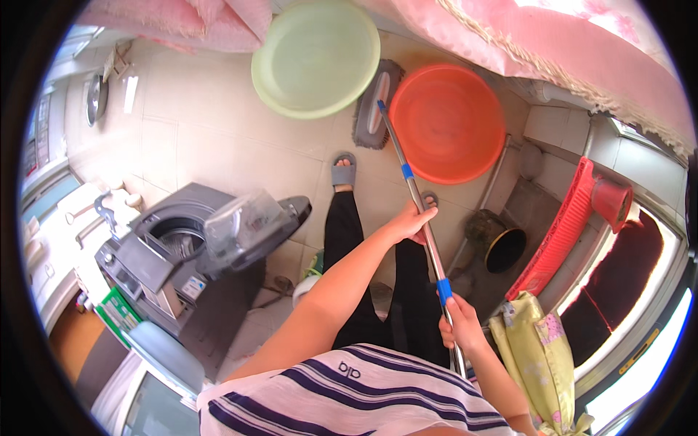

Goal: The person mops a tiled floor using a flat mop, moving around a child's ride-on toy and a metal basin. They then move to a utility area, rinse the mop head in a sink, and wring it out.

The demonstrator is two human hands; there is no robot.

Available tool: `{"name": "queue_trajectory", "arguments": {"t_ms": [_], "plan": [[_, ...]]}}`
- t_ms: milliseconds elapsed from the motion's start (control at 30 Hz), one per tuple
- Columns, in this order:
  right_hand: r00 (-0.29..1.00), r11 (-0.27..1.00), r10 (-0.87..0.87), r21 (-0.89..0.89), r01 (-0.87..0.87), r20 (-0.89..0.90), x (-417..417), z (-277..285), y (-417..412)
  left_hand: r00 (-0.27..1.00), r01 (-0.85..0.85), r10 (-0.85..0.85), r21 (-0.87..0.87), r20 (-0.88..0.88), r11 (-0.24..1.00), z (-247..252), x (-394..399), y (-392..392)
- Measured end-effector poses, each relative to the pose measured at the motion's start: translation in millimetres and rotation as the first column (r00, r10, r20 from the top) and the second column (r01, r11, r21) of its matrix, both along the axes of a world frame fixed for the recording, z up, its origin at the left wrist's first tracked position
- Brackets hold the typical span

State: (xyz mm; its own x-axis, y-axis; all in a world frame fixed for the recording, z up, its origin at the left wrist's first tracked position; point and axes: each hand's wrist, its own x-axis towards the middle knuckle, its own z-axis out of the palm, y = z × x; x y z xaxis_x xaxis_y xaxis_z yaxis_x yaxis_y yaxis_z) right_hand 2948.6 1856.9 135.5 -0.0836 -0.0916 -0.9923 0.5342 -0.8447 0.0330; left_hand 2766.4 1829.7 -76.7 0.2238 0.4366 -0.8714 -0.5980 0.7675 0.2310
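Note:
Both hands hold the metal handle [422, 204] of a flat mop, which has blue bands along it. My left hand [409, 222] grips the handle around its middle, further from my body. Lower down, close to my striped shirt, my right hand [462, 322] is closed around it just below a blue band. The grey mop head [377, 106] lies on the tiled floor between a pale green plastic basin [316, 59] and a red-orange plastic basin [448, 124]. My feet, in grey slippers, stand on the tiles behind the basins.
To the left stands a grey top-loading washing machine [191, 245] with its lid up. A dark bucket [505, 250], a pipe along the wall and a red plastic rack [556, 234] are on the right. Pink fabric [523, 38] hangs over the far side; a yellow-green cloth [537, 354] hangs near my right arm.

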Motion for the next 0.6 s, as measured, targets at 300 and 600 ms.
{"name": "queue_trajectory", "arguments": {"t_ms": [300,600], "plan": [[0.994,0.988,0.104,0.109,-0.105,0.017,-25,-15,-90,0.570,-0.820,0.800,-0.205,-0.190,0.535,-220,-197,-71],[0.989,0.994,0.112,-0.024,-0.110,0.097,-56,-35,-104,0.294,-0.948,0.950,0.159,0.105,0.276,-265,-296,-49]]}}
